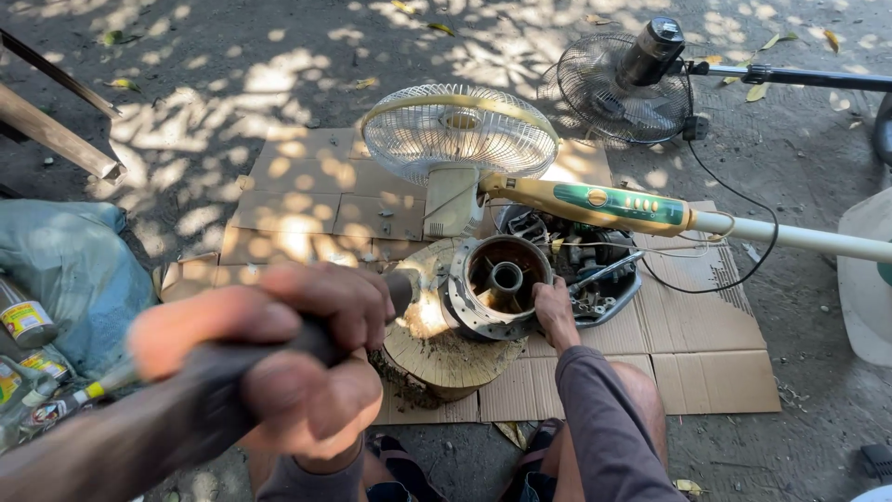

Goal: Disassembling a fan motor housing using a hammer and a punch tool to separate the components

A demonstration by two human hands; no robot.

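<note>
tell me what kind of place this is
Probably an outdoor repair spot on bare ground: flattened cardboard as a work mat, two taken-down electric fans, and a metal hub on a wood stump.

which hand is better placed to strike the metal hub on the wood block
Left, I'd judge. The left hand is raised close to the camera, gripping a dark tool handle. The right hand rests on the rim of the metal hub, steadying it on the wood block.

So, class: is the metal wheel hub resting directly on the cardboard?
No. The metal wheel hub sits on a round wooden block, steadied by the right hand; the cardboard lies beneath the block.
</note>
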